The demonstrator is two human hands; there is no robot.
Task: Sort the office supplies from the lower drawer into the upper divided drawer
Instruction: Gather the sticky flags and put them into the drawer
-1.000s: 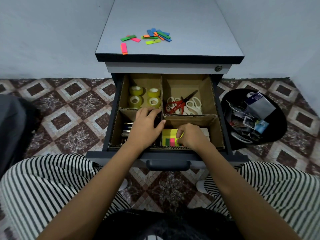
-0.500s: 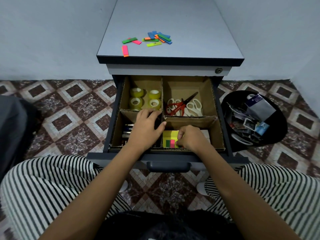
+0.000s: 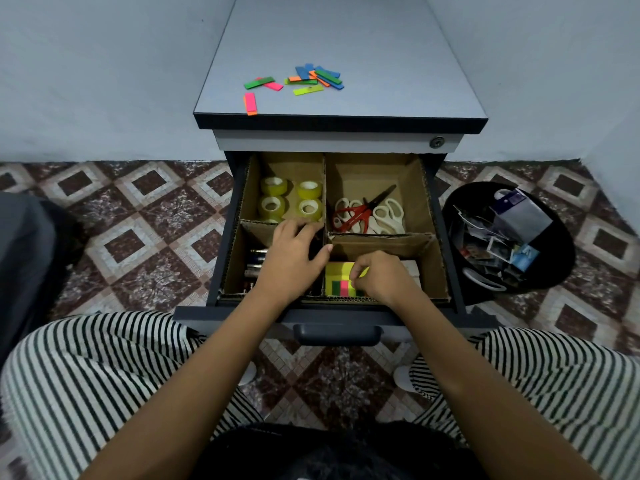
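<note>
The divided drawer [image 3: 214, 315] is pulled fully out under the tabletop [image 3: 381, 64] and is split into four compartments by cardboard dividers [image 3: 381, 237].

In the far-left compartment four tape rolls [image 3: 272, 206] are seen in two rows, with the rim of what may be a fifth hidden at the divider. Open cardboard is left behind them.

In the far-right compartment the scissors [image 3: 360, 213] are piled against the near divider. One pair is red-handled. The overlapping white-handled pairs cannot be counted. The far half is bare.

The left hand [image 3: 292, 258] is laid flat with relaxed fingers over the cross divider, above the pens [image 3: 254, 263] in the near-left compartment. Their number is hidden.

In the near-right compartment one sticky-note pad [image 3: 337, 277] is pinched at its right edge by the curled fingers of the right hand [image 3: 381, 275]. It lies against the centre divider. A white block [image 3: 412, 270] lies to the right.

Coloured strips [image 3: 325, 77] are scattered on the tabletop, three apart to the left and the rest overlapped. One black bin [image 3: 561, 265] stands on the floor [image 3: 156, 237] just right of the drawer.
</note>
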